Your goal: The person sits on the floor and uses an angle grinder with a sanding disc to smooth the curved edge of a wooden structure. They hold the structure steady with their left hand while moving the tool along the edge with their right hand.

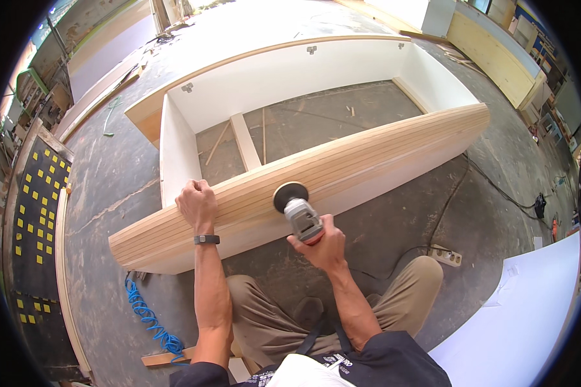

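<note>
Pale wood strips (381, 148) lie side by side, with thin dark lines between, along the near side of a big white box (258, 76), from 8 o'clock to 2 o'clock. They all look stuck on already. The left hand (197, 201), at 9 o'clock, curls over the top edge. The right hand (323, 245), at 5 o'clock, wraps round a hard grey sander (303, 219), whose flat round pad sits mid-strip. I'd guess the rubbing is partway; I can't tell what's smooth. The small metal hinges (312, 49) at 12 o'clock show no doors.
</note>
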{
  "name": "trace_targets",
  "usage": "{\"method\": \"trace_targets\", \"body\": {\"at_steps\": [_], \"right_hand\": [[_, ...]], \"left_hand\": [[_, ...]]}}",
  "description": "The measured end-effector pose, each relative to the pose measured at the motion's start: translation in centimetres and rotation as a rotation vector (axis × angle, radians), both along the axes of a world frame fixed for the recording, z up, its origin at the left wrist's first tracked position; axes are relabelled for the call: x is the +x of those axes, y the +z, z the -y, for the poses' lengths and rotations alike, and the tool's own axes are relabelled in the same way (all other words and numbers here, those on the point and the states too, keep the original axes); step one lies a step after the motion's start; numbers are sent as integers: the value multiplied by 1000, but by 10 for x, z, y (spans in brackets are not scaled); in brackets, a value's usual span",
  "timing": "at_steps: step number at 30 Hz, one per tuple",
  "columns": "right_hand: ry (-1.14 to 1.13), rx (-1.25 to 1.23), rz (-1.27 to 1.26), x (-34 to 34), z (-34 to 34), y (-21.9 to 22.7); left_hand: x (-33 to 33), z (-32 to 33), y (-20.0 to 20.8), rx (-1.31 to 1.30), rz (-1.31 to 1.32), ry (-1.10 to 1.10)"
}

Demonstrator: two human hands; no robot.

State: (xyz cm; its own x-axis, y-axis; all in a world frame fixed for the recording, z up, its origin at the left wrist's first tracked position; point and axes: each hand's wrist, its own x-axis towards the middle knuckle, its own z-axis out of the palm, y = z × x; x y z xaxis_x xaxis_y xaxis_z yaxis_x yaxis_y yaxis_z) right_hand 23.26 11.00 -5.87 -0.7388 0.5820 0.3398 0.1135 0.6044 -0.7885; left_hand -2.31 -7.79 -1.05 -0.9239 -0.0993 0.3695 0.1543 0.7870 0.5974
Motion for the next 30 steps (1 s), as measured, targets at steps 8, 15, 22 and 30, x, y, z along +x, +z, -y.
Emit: {"method": "trace_targets", "body": {"at_steps": [8,15,22,30], "right_hand": [[-250,-500,-352,19,-103,-11],[-90,-176,18,3,-35,24],[-2,38,278,-24,15,56],[-261,-261,52,12,-117,53]], "left_hand": [[8,-5,9,-37,4,-2],[6,0,6,3,-14,-6],[3,-2,7,90,47,-35],[10,-5,10,82,-5,-27]]}}
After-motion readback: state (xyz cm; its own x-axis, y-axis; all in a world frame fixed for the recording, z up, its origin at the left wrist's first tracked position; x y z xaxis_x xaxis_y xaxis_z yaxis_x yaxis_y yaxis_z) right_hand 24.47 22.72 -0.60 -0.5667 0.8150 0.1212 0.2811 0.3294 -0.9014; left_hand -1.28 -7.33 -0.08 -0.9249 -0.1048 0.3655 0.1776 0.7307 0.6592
